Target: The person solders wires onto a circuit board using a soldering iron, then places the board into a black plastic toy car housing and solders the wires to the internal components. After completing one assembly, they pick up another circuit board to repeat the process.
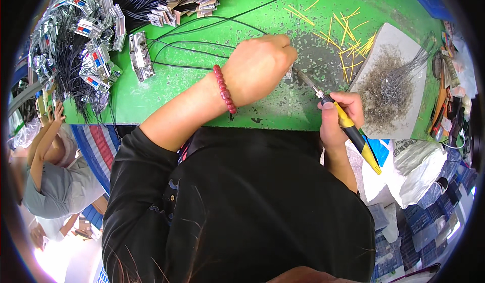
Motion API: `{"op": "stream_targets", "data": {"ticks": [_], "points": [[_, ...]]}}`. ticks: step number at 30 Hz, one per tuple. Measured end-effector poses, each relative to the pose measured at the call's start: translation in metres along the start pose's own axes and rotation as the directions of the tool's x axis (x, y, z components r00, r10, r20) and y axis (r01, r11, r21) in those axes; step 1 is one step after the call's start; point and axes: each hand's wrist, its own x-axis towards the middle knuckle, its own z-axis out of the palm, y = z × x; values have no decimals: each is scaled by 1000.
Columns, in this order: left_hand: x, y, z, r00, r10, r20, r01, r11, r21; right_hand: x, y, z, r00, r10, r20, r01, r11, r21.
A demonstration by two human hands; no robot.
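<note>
My right hand (343, 116) grips a yellow-and-black soldering iron (348, 124). Its metal tip points up and left, close to the fingers of my left hand (262, 66). That hand is closed over the green table, its back facing up and its fingertips mostly hidden. A small silvery piece (288, 74) peeks out just below the left fingers; what they pinch is hidden. Thin black wires (187, 43) run under my left hand and wrist from a silver metal connector part (141, 56) lying to the left.
Bundles of metal parts with black wires (96, 45) crowd the far left, with more wired parts (187, 0) behind. Yellow solder strips (346, 28) lie scattered at right, beside a pale board (391, 81) bearing dark residue and fine wire. Another person's arm (45, 136) reaches the table's left edge.
</note>
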Motion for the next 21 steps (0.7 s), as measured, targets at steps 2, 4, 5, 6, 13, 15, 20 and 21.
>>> {"op": "stream_targets", "data": {"ticks": [2,4,5,6,13,15,20,21], "points": [[0,0,1,1000,6,-8,-6,1000,4,1,-1,1,1000,1,2,-1,1000,6],[-1,1,1,1000,9,-27,-8,1000,15,1,-1,1,1000,0,6,0,1000,13],[-1,2,2,1000,8,-28,-7,1000,14,0,-1,1,1000,-1,-3,1,999,37],[-1,2,2,1000,3,-22,-3,1000,21,0,-1,1,1000,-2,-11,3,998,61],[-1,3,2,1000,12,-18,-11,999,46,2,-1,3,1000,16,18,-16,1000,-4],[0,3,2,1000,12,-18,-11,999,43,2,-1,1,1000,-19,16,20,996,-85],[0,3,3,1000,9,-18,-8,999,44,1,-1,5,993,-64,-95,75,990,120],[1,3,2,1000,10,-17,-9,999,41,1,-2,5,995,-59,-84,67,992,103]]}}
